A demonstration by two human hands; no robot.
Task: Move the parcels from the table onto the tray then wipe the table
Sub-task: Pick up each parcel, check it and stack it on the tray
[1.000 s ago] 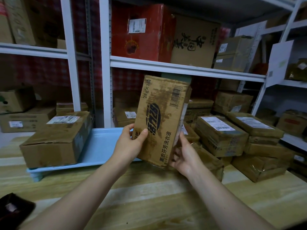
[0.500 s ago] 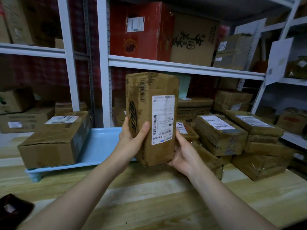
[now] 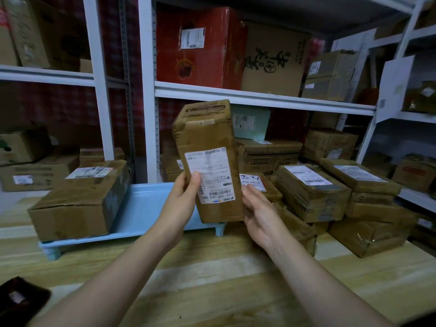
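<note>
Head view. One parcel is in the air. The held parcel (image 3: 207,142) is a long brown carton standing on end, its top leaning slightly left, with its white label (image 3: 212,171) facing the camera. The left hand (image 3: 181,201) grips its lower left side, thumb laid across the label and fingers hidden behind. The right hand (image 3: 259,215) holds the lower right edge, thumb beside the carton and fingers curled out of sight behind it. The carton is clear of the tabletop (image 3: 236,279), and its lower end shows in front of the right end of the tray (image 3: 146,208).

Progress, as judged: early, well under halfway.

Done: one boxed parcel (image 3: 77,199) sits on the left end of the pale blue tray, label up. The rest of the tray floor is bare.

Left to do: the held parcel is not yet set down. A pile of parcels (image 3: 311,192) lies on the tabletop just right of the tray, stacked two or three deep. The count is unclear, since some are hidden behind the hands and the carton. All of it has to go across. The tray looks short of room for one layer, so stacking is likely needed.

Wiping: not begun. A dark object (image 3: 21,300) lies at the near left corner of the tabletop. It may be the cloth, but I cannot tell. The shelving (image 3: 259,100) behind carries more cartons, which I judge to be outside the task.
</note>
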